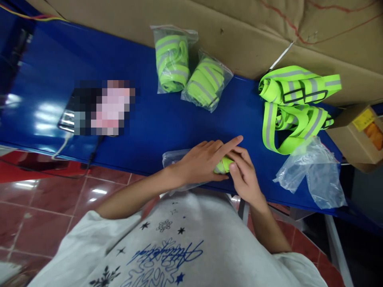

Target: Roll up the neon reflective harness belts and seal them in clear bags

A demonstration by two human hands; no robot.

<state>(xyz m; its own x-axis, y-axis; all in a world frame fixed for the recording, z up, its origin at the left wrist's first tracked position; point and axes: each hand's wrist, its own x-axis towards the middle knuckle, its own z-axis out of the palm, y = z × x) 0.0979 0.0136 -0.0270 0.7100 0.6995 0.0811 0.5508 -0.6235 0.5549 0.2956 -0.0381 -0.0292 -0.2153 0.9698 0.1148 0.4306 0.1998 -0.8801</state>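
Observation:
Close to the table's front edge, a rolled neon-yellow reflective strap (pixel 223 165) shows between my hands, mostly hidden by them. My left hand (pixel 203 161) is closed over the roll from the left, its index finger stretched out towards my right hand. Under my left hand and wrist lies a clear plastic bag (pixel 171 157); whether the roll is inside it I cannot tell. My right hand (pixel 243 173) grips the right end of the roll, thumb on the near side and fingers bent over the far side.
Two bagged strap rolls, one upright (pixel 172 63) and one tilted (pixel 206 83), lie at the back of the blue table (pixel 134 119). Loose straps with black buckles (pixel 299 89) and empty clear bags (pixel 317 175) are on the right, beside a cardboard box (pixel 353 137). A blurred-out device with cables (pixel 66 119) is left.

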